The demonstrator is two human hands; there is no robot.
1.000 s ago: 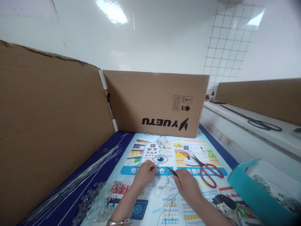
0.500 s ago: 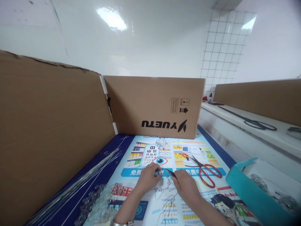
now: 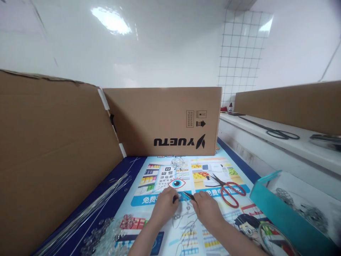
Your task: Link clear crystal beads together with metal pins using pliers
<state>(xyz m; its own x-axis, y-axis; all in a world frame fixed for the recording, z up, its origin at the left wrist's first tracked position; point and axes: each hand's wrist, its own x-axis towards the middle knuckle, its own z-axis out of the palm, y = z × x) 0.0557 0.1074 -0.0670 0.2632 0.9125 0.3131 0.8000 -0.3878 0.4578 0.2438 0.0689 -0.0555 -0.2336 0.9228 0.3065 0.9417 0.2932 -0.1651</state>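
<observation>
My right hand [image 3: 209, 208] is closed around a pair of pliers [image 3: 188, 196], whose dark, pointed jaws aim left toward my other hand. My left hand [image 3: 164, 206] is curled with its fingertips pinched at a thin beaded wire [image 3: 183, 214]; the exact grip is hidden behind the fingers. Clear round beads and thin wire lie between and just below both hands. Loose bent wires [image 3: 188, 231] rest on the printed mat nearer to me. Right of my right hand lie red-handled scissors [image 3: 229, 192], open.
A heap of clear beads [image 3: 106, 236] is at front left, beside a bundle of long straight wires [image 3: 90, 215]. Farther back sits a small wire-and-bead piece [image 3: 178, 163]. A teal box [image 3: 286, 213] holding wire pieces stands right. Cardboard panels [image 3: 165, 113] wall off the back and left.
The camera view has turned slightly right, so everything sits farther left. My hands stay close together, the pliers still in the right one.
</observation>
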